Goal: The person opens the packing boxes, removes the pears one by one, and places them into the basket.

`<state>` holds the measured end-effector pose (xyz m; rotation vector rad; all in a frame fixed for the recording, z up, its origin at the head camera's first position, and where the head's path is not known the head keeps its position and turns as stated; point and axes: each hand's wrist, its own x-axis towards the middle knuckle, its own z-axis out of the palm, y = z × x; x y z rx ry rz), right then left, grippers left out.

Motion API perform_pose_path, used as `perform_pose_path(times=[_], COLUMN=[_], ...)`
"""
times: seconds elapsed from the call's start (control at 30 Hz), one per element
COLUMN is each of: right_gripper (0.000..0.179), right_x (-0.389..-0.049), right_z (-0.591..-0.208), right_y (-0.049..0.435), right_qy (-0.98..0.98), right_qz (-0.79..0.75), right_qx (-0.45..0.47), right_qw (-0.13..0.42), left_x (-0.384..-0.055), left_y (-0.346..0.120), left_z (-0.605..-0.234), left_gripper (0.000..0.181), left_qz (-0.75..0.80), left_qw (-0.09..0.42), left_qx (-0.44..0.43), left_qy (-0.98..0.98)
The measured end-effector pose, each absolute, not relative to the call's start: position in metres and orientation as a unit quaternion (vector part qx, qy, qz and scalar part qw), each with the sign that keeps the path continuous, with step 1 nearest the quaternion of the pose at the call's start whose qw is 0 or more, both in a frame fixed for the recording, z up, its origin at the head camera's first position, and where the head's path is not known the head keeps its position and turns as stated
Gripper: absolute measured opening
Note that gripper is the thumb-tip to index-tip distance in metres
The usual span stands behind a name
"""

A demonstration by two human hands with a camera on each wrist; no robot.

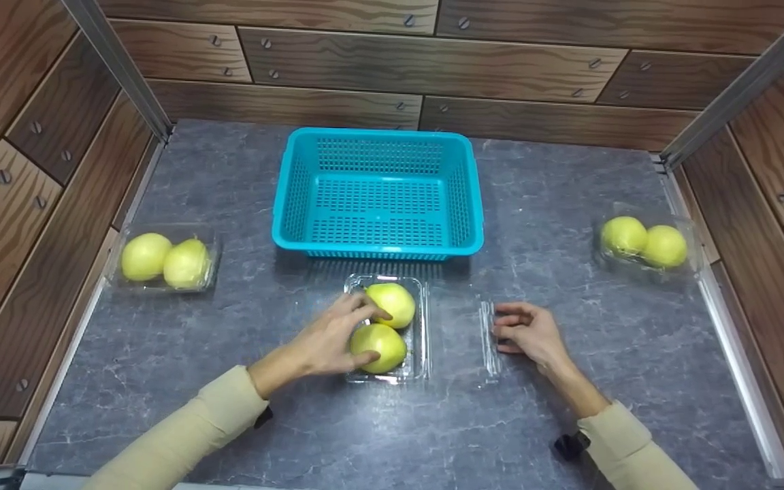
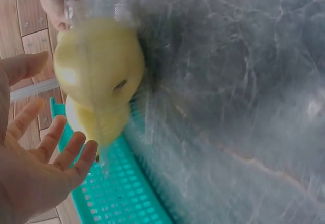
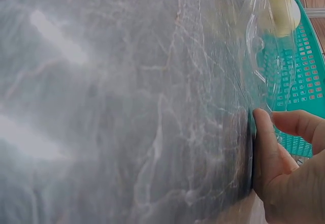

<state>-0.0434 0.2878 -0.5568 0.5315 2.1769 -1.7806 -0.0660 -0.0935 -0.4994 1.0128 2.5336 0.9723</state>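
Two yellow-green apples sit one behind the other in an opened clear plastic clamshell box before the basket. Over them reaches my left hand, thumb and fingers spread along their left side. The left wrist view shows that hand with its palm and fingers loosely extended beside the apples. To the right, the box's see-through lid is folded out low over the table. My right hand pinches the lid's outer edge between thumb and fingertips, seen closer in the right wrist view.
A turquoise plastic basket stands behind the box, with nothing in it. At the left lies a closed clear box with two apples; another similar box lies at the right. Wood-patterned walls enclose the grey marbled table.
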Motion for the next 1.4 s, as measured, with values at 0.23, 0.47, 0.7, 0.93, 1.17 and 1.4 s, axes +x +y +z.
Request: perform_pose_path(times=[0.23,0.47,0.7,0.93,1.17,1.4], right_gripper=[0.050,0.051,0.051,0.052,0.053,0.053], right_x=[-0.043,-0.043,-0.044,-0.043,-0.044,-0.044], right_z=[-0.556,-0.555,-0.556,-0.556,-0.558,-0.557], right_y=[0.287,0.287,0.287,0.287,0.287,0.288], right_qy=[0.747,0.747,0.751,0.760,0.757,0.750], right_qz=[-0.622,-0.622,-0.618,-0.608,-0.611,-0.620], right_qx=[0.188,0.189,0.183,0.177,0.177,0.175], right_qw=[0.139,0.141,0.144,0.147,0.148,0.150], left_x=[-0.062,-0.062,-0.068,-0.071,-0.073,-0.078], left_y=[-0.087,-0.088,-0.088,-0.084,-0.081,-0.085], left_z=[-0.511,-0.512,-0.508,-0.506,-0.506,-0.506], left_gripper=[0.054,0.055,0.057,0.059,0.060,0.062], left_qz=[0.319,0.302,0.275,0.231,0.217,0.233], left_qw=[0.135,0.150,0.158,0.176,0.186,0.191], left_qx=[0.372,0.389,0.425,0.441,0.444,0.454], left_qy=[0.861,0.857,0.848,0.849,0.849,0.839])
